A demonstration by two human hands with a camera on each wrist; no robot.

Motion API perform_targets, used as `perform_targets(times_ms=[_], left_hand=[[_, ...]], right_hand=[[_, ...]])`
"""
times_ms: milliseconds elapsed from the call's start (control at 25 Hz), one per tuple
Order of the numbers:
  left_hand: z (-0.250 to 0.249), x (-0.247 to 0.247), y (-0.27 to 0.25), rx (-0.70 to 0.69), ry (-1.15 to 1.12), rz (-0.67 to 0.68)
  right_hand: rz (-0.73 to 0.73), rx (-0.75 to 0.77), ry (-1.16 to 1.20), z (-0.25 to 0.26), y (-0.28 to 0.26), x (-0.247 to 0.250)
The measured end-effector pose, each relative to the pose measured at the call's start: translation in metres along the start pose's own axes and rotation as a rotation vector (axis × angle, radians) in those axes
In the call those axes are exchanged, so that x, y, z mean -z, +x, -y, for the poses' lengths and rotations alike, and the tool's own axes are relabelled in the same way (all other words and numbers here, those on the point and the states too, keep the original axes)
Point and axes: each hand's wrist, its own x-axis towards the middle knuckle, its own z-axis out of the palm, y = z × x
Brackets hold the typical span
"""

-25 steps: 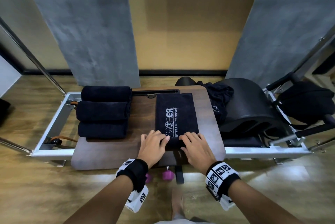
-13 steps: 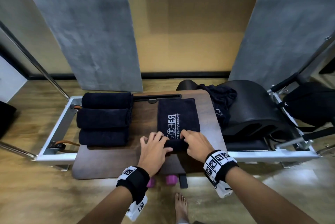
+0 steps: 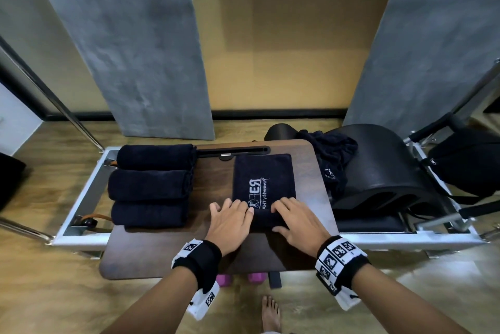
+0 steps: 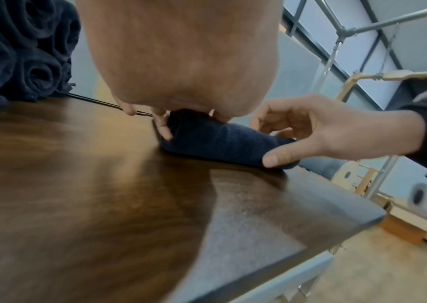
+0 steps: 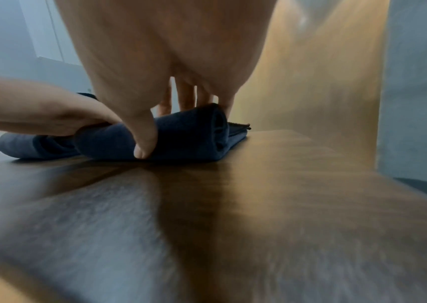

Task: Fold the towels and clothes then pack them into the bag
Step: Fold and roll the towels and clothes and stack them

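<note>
A dark navy towel (image 3: 261,179) with white lettering lies on the wooden board (image 3: 305,176), and its near end is rolled up (image 4: 220,141) (image 5: 186,133). My left hand (image 3: 235,209) grips the roll's left end, fingers curled over its top. My right hand (image 3: 286,212) grips the right end, with the thumb (image 5: 142,147) on the near side and fingers over the far side. Three rolled dark towels (image 3: 151,184) lie side by side on the board's left. A crumpled black garment (image 3: 332,157) lies at the back right. A black bag (image 3: 470,165) sits at the far right.
The board rests on a white metal frame (image 3: 81,198). A black curved barrel (image 3: 384,168) stands right of the board. Pink dumbbells (image 3: 254,278) and my bare foot (image 3: 270,312) are on the wood floor below the board's near edge. Grey panels stand behind.
Both hands have moved away from me, rolling the towel's near end up. The roll has grown thicker and the flat part is shorter, with less lettering showing.
</note>
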Motion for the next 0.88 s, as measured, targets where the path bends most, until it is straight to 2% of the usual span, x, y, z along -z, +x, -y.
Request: perform_targets(times_ms=[160,280,400,560,640,760,880], left_hand=[[0.005,0.000,-0.004,-0.012,-0.031,-0.071],[0.014,0.006,0.003,-0.058,0.018,-0.018],[0.013,0.008,0.018,-0.038,-0.029,0.034],[0.008,0.007,0.040,0.037,-0.150,0.047],[0.011,0.007,0.046,0.067,-0.186,0.050],[0.017,0.008,0.050,0.102,-0.220,0.042],[0.020,0.009,0.048,0.078,-0.210,-0.001]], right_hand=[[0.055,-0.040,0.160,-0.014,0.021,0.008],[0.076,-0.118,0.259,-0.024,0.034,0.008],[0.021,-0.115,0.216,-0.031,0.039,-0.002],[-0.107,-0.090,-0.007,-0.030,0.038,-0.001],[-0.134,-0.061,-0.012,-0.029,0.034,0.004],[-0.040,-0.002,0.019,-0.030,0.034,0.005],[0.025,0.034,0.117,-0.040,0.046,0.010]])
